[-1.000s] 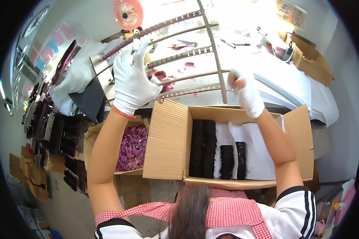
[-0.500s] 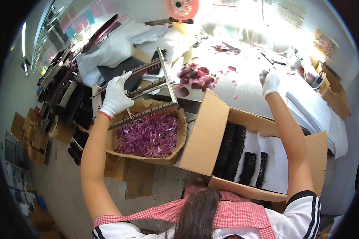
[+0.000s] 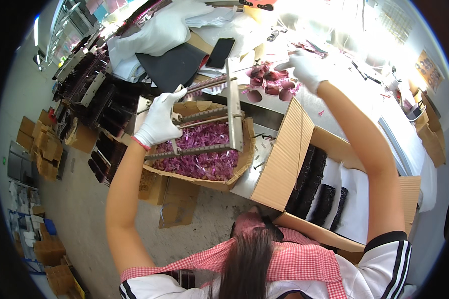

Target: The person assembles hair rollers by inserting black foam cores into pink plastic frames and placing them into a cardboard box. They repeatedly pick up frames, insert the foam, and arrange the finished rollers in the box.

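Observation:
My left hand (image 3: 159, 121), in a white glove, grips the left end of a metal rack (image 3: 212, 124) made of a flat upright bar and several toothed rods. The rack hangs over a cardboard box (image 3: 244, 164) filled with small purple pieces (image 3: 204, 159). My right hand (image 3: 304, 67), also gloved, reaches onto the worktable and touches a pile of dark pink pieces (image 3: 269, 79); whether it grips one I cannot tell.
A larger open cardboard box (image 3: 284, 159) holds rows of black parts (image 3: 314, 184) on white paper. A phone (image 3: 219, 52) lies on a dark mat, beside white bags (image 3: 154, 30). Racks of dark parts (image 3: 90, 79) and stacked cartons (image 3: 40, 144) line the left floor.
My left hand has carried the metal rack down from above the table to over the box of purple pieces. My right hand has let go of it and moved to the pink pile.

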Demonstrator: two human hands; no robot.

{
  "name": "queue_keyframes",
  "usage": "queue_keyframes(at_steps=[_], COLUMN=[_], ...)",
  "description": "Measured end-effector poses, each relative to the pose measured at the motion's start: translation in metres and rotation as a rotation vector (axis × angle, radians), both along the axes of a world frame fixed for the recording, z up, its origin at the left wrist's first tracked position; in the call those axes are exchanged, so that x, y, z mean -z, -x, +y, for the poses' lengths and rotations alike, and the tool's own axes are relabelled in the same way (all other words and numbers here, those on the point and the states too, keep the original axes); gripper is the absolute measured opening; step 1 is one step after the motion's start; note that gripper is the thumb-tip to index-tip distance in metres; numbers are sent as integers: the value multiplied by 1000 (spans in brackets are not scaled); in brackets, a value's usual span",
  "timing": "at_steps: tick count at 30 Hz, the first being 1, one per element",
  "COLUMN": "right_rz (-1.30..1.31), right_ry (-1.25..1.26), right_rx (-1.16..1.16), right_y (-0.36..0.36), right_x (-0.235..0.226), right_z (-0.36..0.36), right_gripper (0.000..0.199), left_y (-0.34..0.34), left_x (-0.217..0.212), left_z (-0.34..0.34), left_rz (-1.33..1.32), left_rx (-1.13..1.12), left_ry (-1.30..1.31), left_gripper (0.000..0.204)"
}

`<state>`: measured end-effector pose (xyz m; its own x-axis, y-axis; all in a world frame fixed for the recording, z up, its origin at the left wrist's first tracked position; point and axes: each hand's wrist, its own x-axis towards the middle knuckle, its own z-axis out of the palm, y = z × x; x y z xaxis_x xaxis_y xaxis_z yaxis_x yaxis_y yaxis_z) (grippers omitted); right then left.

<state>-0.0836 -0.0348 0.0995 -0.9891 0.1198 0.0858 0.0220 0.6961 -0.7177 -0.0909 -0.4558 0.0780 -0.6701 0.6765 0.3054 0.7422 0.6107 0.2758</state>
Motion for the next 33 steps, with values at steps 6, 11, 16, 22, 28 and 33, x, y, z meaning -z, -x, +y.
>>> queue_keyframes(at_steps=[6,11,16,22,28,33], right_rz=[136,503,689,387,92,193], right_ry=[281,558,313,-587,-240,466], right_rx=[352,641,1306,1982,1950,1465], right_y=[-16,-190,-499,-740,-744,-690], right_x=[48,37,-46,29,193,266], right_z=[278,563,690,675,632,628], right_gripper=[26,22,29,37,57,66], left_y=[6,13,22,17,18,8], left_x=[35,30,-6,57,123,89], left_z=[-17,-17,-18,25,51,47], left_rz=[-112,-218,-604,-1215,-1510,-1508], left_rx=[-118,-74,-44,524,27,-4], left_ry=[182,107,-434,-1774,-2087,-1988], left_gripper=[92,85,69,87,72,61])
